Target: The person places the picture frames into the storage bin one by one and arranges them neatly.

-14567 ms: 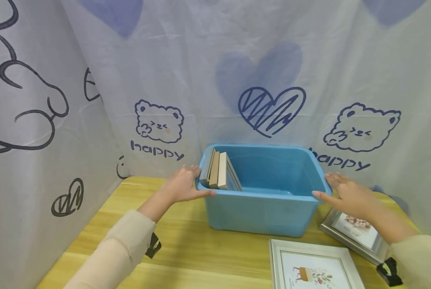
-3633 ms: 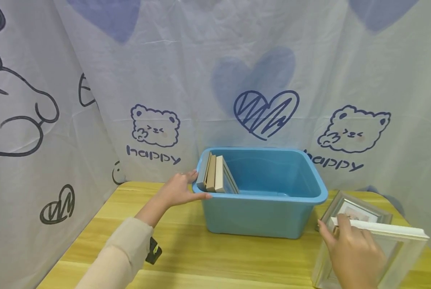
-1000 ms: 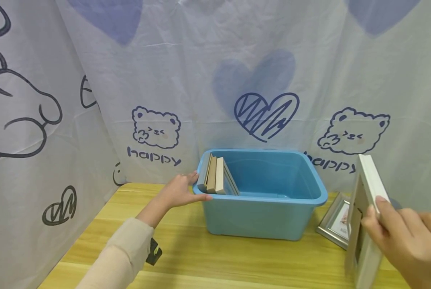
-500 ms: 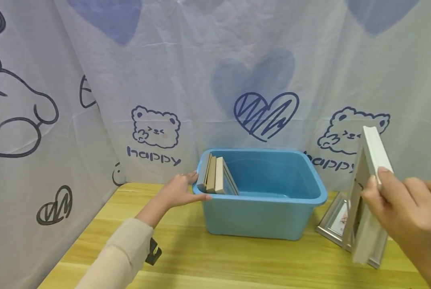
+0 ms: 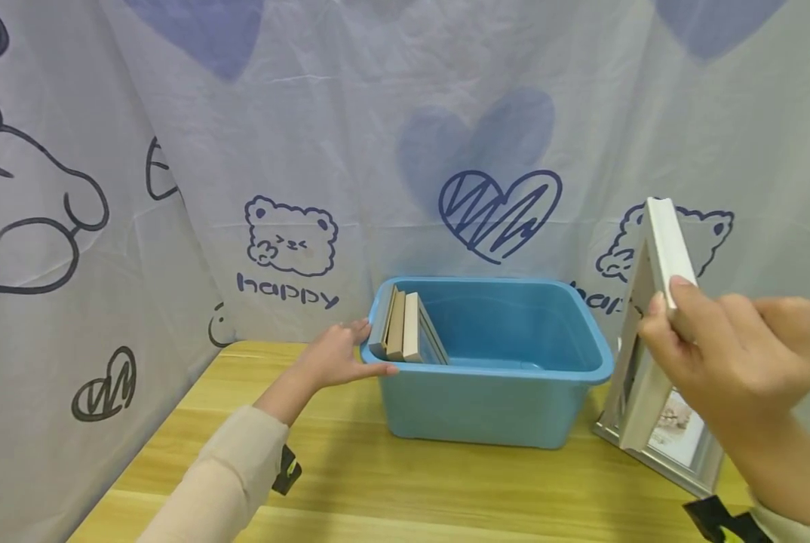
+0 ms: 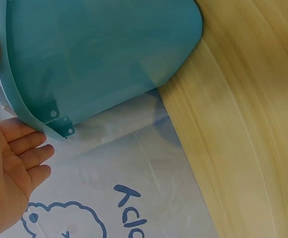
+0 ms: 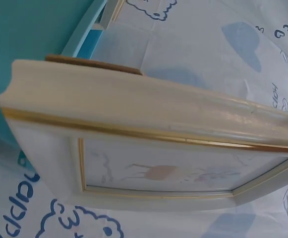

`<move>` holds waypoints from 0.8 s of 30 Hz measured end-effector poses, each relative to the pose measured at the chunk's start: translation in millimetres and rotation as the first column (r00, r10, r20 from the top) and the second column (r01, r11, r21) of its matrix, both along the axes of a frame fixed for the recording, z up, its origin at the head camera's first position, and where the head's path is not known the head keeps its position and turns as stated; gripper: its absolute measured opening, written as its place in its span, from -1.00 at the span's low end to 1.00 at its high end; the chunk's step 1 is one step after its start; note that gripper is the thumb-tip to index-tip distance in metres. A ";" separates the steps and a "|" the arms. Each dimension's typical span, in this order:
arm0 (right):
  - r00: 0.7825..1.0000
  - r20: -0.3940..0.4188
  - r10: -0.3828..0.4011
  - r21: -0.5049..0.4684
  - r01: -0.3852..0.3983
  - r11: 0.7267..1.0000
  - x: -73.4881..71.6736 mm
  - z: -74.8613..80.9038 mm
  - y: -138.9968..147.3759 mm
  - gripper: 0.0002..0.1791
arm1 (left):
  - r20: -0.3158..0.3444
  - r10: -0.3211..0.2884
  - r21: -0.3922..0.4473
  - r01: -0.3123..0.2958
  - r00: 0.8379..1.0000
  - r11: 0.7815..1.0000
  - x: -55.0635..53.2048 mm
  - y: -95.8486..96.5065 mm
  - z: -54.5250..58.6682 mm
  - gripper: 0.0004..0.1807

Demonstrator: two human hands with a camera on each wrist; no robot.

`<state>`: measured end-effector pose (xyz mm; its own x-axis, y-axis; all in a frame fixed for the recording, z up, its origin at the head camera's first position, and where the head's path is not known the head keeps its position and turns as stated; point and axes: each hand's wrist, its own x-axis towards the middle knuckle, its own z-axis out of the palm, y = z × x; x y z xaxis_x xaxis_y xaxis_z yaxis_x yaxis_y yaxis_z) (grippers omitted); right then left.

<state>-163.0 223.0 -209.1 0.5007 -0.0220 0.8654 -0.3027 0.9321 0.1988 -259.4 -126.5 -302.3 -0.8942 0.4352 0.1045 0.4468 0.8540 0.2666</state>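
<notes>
My left hand [image 5: 333, 358] holds the left front corner of a blue plastic bin [image 5: 480, 411]. Its thumb lies along the front rim. In the left wrist view the fingers [image 6: 32, 153] curl at the outside of the rim. To the right of the bin, my right hand [image 5: 737, 351] pinches the edge of a white picture frame [image 5: 670, 253], held upright and edge-on. The right wrist view shows its gold inner line and its picture [image 7: 163, 173]; the hand is hidden there. Inside the bin's left end lean several frames, among them a white one [image 5: 412, 328].
A silver picture frame [image 5: 676, 469] lies face up on the wooden table [image 5: 405, 490], right of the bin and partly behind the raised frame. Close behind the bin hangs a printed curtain [image 5: 351, 151], which also runs along the left side.
The white frame, earlier flat on the table, is now in my right hand. Over the last second it rose and moved left toward the bin. My left hand stayed on the corner.
</notes>
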 end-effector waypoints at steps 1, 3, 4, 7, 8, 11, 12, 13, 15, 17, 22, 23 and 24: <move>1.000 -0.010 0.011 -0.010 -0.011 1.000 -1.6 1.5 -3.6 -0.80 | -0.004 0.000 -0.005 0.000 1.000 1.000 0.1 -0.3 0.3 0.04; 0.999 -0.032 0.038 -0.039 -0.039 0.998 -5.3 4.1 -10.9 -0.80 | -0.010 -0.003 -0.012 0.003 1.000 1.000 -0.2 -0.9 0.8 0.03; 0.999 -0.032 0.044 -0.044 -0.045 0.998 -6.7 4.7 -13.8 -0.80 | -0.012 -0.004 -0.014 0.004 1.000 1.000 -0.6 -1.1 1.0 0.03; 0.998 -0.030 0.047 -0.058 -0.049 0.997 -11.4 5.5 -21.4 -0.83 | -0.020 -0.008 -0.026 0.008 1.000 1.000 -1.7 -2.2 1.3 0.03; 0.999 -0.021 0.045 -0.052 -0.046 0.998 -13.0 5.6 -22.9 -0.84 | -0.019 -0.007 -0.027 0.007 1.000 1.000 -1.9 -2.4 1.5 0.03; 0.998 -0.008 0.055 -0.047 -0.055 0.997 -15.4 11.2 -32.5 -0.87 | -0.014 -0.009 -0.032 0.008 1.000 0.999 -2.6 -2.8 1.9 0.05; 0.998 -0.004 0.058 -0.043 -0.058 0.997 -16.9 13.0 -35.2 -0.87 | -0.009 -0.007 -0.032 0.007 1.000 0.999 -2.7 -2.5 2.1 0.05; 0.998 0.001 0.066 -0.039 -0.066 0.997 -18.3 15.2 -38.0 -0.88 | -0.009 -0.006 -0.035 0.006 1.000 0.999 -2.6 -2.5 2.2 0.06; 0.996 -0.013 0.083 -0.035 -0.084 0.996 -21.7 20.4 -44.2 -0.88 | -0.010 -0.010 -0.042 0.010 1.000 0.999 -2.8 -2.4 1.9 0.06; 0.995 -0.029 0.093 -0.023 -0.094 0.995 -27.2 21.9 -47.2 -0.90 | -0.011 -0.012 -0.051 0.011 1.000 0.999 -2.8 -1.8 1.4 0.06; 0.990 -0.079 0.116 -0.005 -0.116 0.993 -37.4 25.7 -55.1 -0.93 | -0.016 -0.019 -0.045 0.018 1.000 0.999 -3.1 -0.5 0.1 0.04; 0.989 -0.085 0.120 -0.005 -0.121 0.993 -39.7 25.7 -56.2 -0.93 | -0.020 -0.020 -0.046 0.019 1.000 0.999 -3.1 -0.3 0.0 0.04; 0.988 -0.089 0.124 -0.003 -0.125 0.992 -42.0 25.4 -57.0 -0.94 | -0.021 -0.019 -0.044 0.018 1.000 0.999 -3.1 -0.2 0.0 0.04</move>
